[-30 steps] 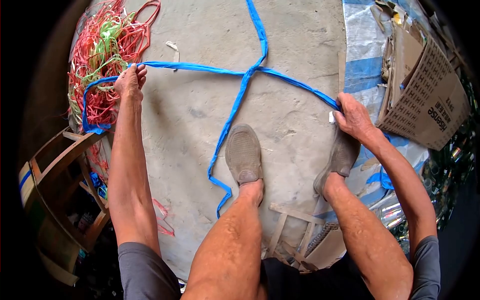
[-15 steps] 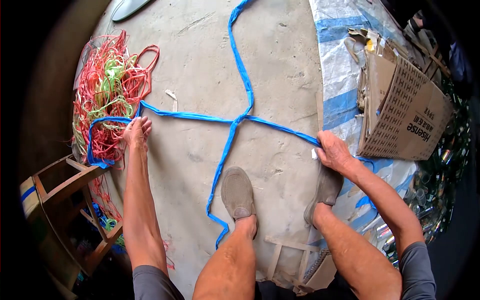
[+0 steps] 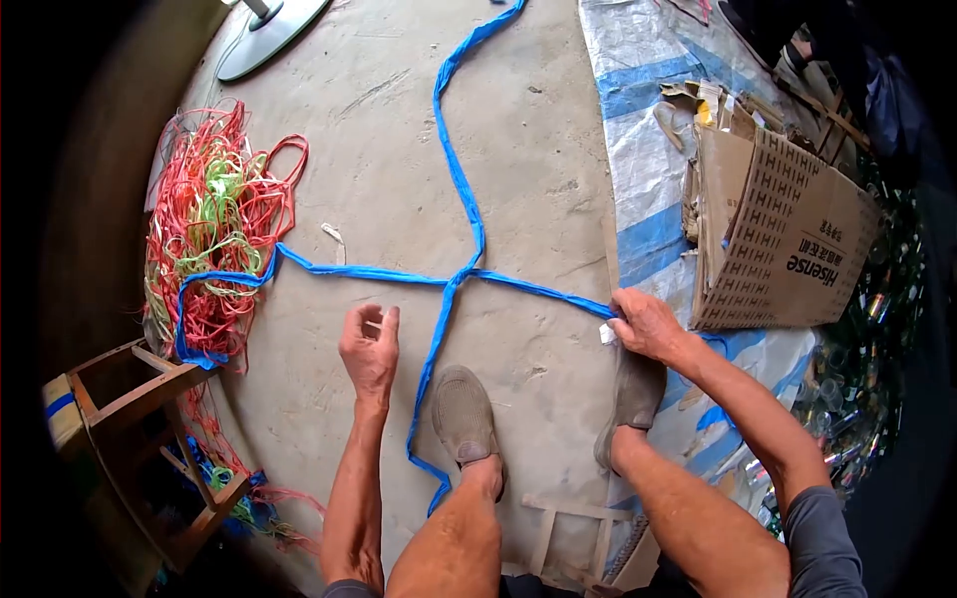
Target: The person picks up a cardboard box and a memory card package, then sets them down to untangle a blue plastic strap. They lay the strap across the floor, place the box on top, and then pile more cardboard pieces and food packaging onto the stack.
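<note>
Two lengths of blue strap (image 3: 459, 184) lie crossed on the concrete floor, one running away from me and one sideways. My right hand (image 3: 646, 325) grips the right end of the sideways strap beside my right shoe. Over the floor, left of the crossing, my left hand (image 3: 370, 349) is off the strap, its fingers loosely curled and apart from the thumb, with nothing visible in it. The sideways strap's left part bends at the tangled red, green and white cord (image 3: 214, 194) and loops across that pile.
A wooden stool (image 3: 150, 399) lies tipped at the left. On the right, folded cardboard (image 3: 797, 239) rests on a white-and-blue tarp (image 3: 638, 179), with many bottles beyond it. A round metal base (image 3: 269, 45) stands at the far left. Another person's feet (image 3: 758, 35) show at the top right.
My left hand has let go of the blue strap by the cord pile and moved right and toward me. The right hand keeps its grip. The view has shifted slightly.
</note>
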A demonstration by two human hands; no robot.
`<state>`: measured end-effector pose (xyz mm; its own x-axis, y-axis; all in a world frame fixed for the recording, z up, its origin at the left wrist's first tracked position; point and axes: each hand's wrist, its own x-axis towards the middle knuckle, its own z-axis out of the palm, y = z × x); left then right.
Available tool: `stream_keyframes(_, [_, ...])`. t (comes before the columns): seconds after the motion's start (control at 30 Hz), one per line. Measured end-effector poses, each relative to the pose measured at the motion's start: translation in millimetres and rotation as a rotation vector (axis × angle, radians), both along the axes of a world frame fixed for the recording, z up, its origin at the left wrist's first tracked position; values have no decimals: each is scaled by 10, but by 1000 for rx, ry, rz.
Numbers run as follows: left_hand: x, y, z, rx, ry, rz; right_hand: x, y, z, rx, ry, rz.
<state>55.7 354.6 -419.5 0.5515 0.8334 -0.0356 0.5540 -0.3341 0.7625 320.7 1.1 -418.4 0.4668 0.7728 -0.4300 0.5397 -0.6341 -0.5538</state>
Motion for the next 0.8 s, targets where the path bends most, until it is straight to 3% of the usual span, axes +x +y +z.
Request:
stream_keyframes(0.13, [-87,-336,-42,35,52,-129,59,-42,237,59,62,-75])
stream_keyframes(0.2, [-161,-405,-143,-54,79,-61,101,-154,342,130,5,-177])
stream_keyframes(0.33, [-230,-514,-128,-155,64,-50,207,-500,495,232,178,-647])
stream_keyframes(0.57, [-471,-540,-406,-277,93,-28,349,-1831,176,337,445,-1571])
stream_keyframes(0.67, [-476,-523,-450,-273,110,-31,447,-2264,-12,352,535,-1804])
stream_keyframes(0.8, [-466,-469,-488,-273,162,-47,584,-2406,-181,474,667,-1849])
